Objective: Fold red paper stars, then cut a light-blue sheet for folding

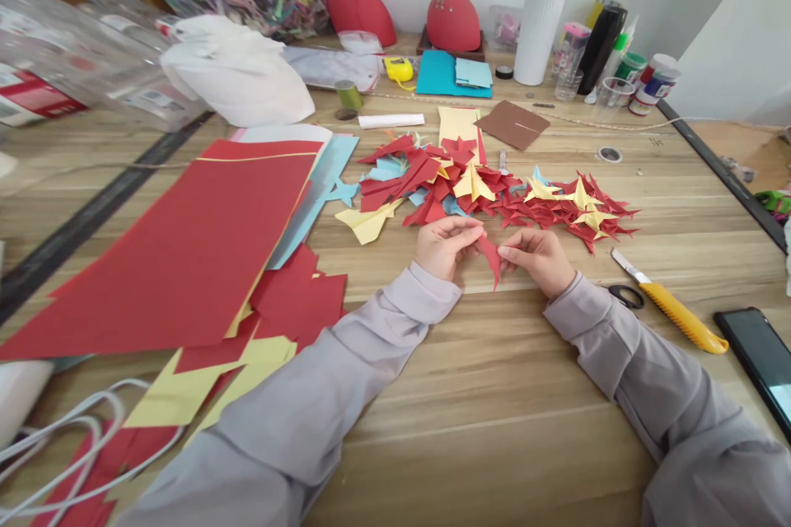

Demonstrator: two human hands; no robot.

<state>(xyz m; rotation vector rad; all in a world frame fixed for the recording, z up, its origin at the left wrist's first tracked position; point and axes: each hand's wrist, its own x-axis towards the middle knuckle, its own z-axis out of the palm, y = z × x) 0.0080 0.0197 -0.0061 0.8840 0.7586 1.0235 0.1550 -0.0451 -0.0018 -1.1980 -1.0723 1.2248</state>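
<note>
Many folded red pieces (426,189) lie heaped across the middle of the table (470,412), between the hands and its far edge, with yellow pointed pieces (584,196) on top, so I judge a good share of the folding done. On my feed the left hand (446,247) pinches one side of a small red paper (490,257) and the right hand (536,259) grips the other; it is held up just short of the heap and looks partly shaped. Toward the table's left edge, flat red sheets (185,255) appear uncreased, so I'd say paper is left to work. Nothing blocks the hands, though I'd mind the yellow cutter (683,317), blade out, near the right sleeve (624,354). A phone (757,358) lies by the right edge; white cables (127,382) loop over cut paper near the table's near left corner.
</note>
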